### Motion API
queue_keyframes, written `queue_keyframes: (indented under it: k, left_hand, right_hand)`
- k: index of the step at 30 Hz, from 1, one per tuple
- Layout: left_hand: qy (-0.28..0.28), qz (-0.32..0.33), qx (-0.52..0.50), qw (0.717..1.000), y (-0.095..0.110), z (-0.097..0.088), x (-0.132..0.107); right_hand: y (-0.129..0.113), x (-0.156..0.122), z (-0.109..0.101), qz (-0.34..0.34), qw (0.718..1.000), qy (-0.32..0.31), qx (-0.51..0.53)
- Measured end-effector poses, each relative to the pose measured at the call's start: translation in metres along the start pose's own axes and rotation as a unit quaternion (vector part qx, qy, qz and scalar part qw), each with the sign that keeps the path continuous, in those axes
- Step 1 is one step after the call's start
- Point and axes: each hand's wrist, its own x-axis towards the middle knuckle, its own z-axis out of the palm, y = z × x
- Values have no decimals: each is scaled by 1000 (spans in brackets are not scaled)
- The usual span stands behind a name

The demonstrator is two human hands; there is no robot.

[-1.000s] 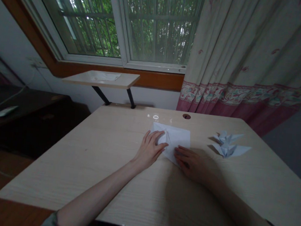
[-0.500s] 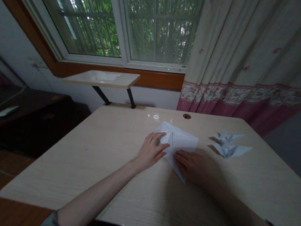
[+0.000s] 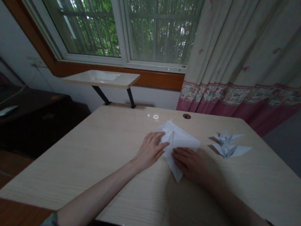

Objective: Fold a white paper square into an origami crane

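A folded sheet of white paper (image 3: 181, 140) lies on the pale wood-grain table (image 3: 82, 167), with a pointed corner aimed toward me. My left hand (image 3: 149, 151) presses the paper's left side with its fingertips. My right hand (image 3: 189, 164) sits on its lower right part, fingers curled over the folds. Part of the sheet is hidden beneath both hands. To the right, two small white origami cranes (image 3: 228, 138) (image 3: 228, 150) rest close together, out of reach of my fingers.
A round cable hole (image 3: 186, 116) marks the table's far edge. Beyond it stands a small pale shelf (image 3: 101, 78) on black brackets. A floral curtain (image 3: 245, 47) hangs at right, and a dark cabinet (image 3: 26, 116) sits at left, below the table's level.
The paper has turned clockwise under my hands, and its lower corner has swung toward me. Both hands have stayed on it, and the cranes have not moved.
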Motion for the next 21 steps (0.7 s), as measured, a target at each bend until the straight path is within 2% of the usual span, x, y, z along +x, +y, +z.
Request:
queue_keyframes:
  k: [8,21]
  left_hand:
    - [16,-11,-3,1000,0,-1,1]
    - [12,-16,-47,999,-3,-1,0]
  right_hand:
    - [-3,2,-3,5,1000,-1,-8]
    - [-3,3,-9,-2,1000,-6,6]
